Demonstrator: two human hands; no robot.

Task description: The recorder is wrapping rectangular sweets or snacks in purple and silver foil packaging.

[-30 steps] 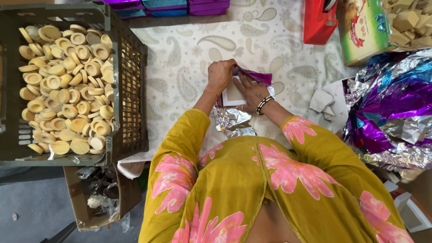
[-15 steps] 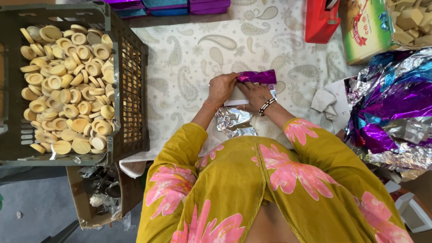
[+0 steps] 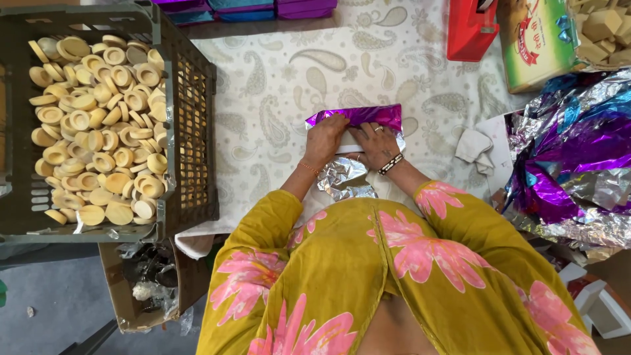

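A long packet wrapped in shiny purple foil point(image 3: 358, 116) lies on the tabletop point(image 3: 276, 85), which is covered by a pale cloth with a paisley pattern, directly in front of the person. Both hands rest on the near edge of the packet, palms down. The left hand point(image 3: 325, 138) presses flat on the packet's left half with fingers laid close together; the right hand point(image 3: 378, 143), wearing a ring and a beaded bracelet at the wrist, presses on the right half with fingers slightly spread. Neither hand is closed around the packet; whether the fingertips pinch a fold of the foil cannot be told. Just beneath the wrists, touching the person's lap side of the tabletop, lies a crumpled piece of silver foil point(image 3: 345, 179). The sleeves are mustard yellow with large pink flowers. To the left stands a dark plastic crate point(image 3: 190, 131) filled with small round tan discs point(image 3: 98, 125), many with a hollow centre. Below the crate sits an open cardboard box point(image 3: 141, 289) holding scraps. To the right, a heap of loose purple, blue and silver foil sheets point(image 3: 578, 158) spreads over the edge, with a white crumpled cloth point(image 3: 474, 144) near it. At the far edge stand a red box point(image 3: 470, 29) and a green carton point(image 3: 536, 43).
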